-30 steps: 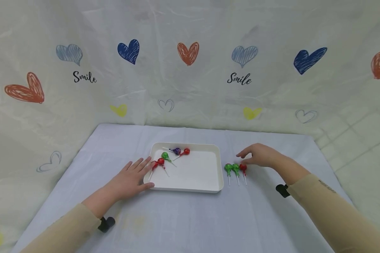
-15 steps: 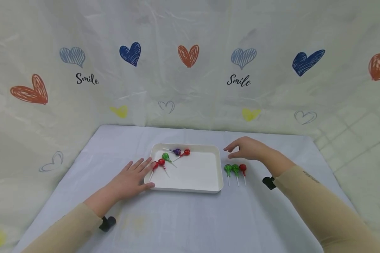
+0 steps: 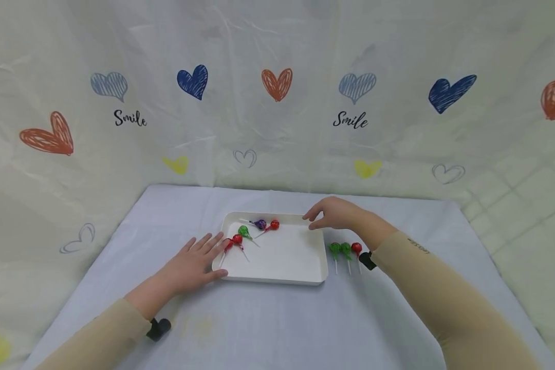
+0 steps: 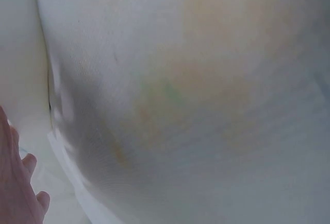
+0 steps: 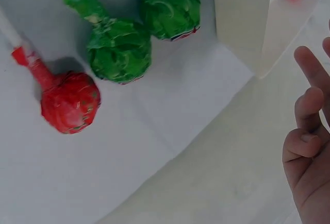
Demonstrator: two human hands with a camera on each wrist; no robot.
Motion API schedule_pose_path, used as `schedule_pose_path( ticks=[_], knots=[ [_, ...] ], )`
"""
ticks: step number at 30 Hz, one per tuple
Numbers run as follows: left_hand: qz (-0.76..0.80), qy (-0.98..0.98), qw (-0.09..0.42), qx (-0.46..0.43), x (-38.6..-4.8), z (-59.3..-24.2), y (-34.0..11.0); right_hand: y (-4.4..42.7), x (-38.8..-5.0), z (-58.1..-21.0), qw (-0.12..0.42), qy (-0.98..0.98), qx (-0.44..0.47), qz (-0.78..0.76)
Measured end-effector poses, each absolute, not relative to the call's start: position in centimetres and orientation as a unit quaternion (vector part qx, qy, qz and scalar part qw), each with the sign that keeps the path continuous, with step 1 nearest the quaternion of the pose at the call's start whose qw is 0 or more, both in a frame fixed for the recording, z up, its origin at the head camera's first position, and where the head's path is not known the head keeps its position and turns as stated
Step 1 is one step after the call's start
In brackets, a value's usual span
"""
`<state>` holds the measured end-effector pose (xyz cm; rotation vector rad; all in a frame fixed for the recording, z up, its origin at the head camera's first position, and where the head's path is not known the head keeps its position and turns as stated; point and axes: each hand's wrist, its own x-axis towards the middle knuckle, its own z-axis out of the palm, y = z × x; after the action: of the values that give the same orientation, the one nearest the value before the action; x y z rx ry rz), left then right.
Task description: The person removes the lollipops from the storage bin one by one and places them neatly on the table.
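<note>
My left hand rests with spread, straight fingers over the left rim of a white tray. Inside the tray, towards its left and back, lie several wrapped lollipops: a purple lollipop, a green lollipop and red ones, one beside my left fingertips. My right hand hovers over the tray's back right corner, fingers loosely bent, with nothing seen between them. To the tray's right, two green lollipops and a red lollipop lie in a row on the cloth, sticks towards me.
A white cloth covers the table, faintly stained near the front left. Behind it hangs a pale curtain printed with hearts and "Smile". A dark wrist camera on the right sleeve sits close to the red lollipop in the head view.
From beside the red lollipop in the row, my right hand has lifted and moved left and back to the tray's corner. My left hand stays put, and the lollipops have not moved.
</note>
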<state>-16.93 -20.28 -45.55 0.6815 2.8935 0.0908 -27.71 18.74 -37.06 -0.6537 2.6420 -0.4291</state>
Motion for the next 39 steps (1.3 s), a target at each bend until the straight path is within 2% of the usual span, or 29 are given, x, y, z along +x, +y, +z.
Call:
schedule_pose_path(
  ticks=[18,39],
  knots=[
    [0.031,0.97,0.079,0.228,-16.6,-45.5,-20.5,10.6,-29.8,-38.7,0.199,0.941,-0.261,-0.083],
    [0.025,0.97,0.082,0.227,-16.8,-45.3,-20.2,8.4,-30.4,-40.4,0.196,0.937,-0.29,-0.013]
  ],
)
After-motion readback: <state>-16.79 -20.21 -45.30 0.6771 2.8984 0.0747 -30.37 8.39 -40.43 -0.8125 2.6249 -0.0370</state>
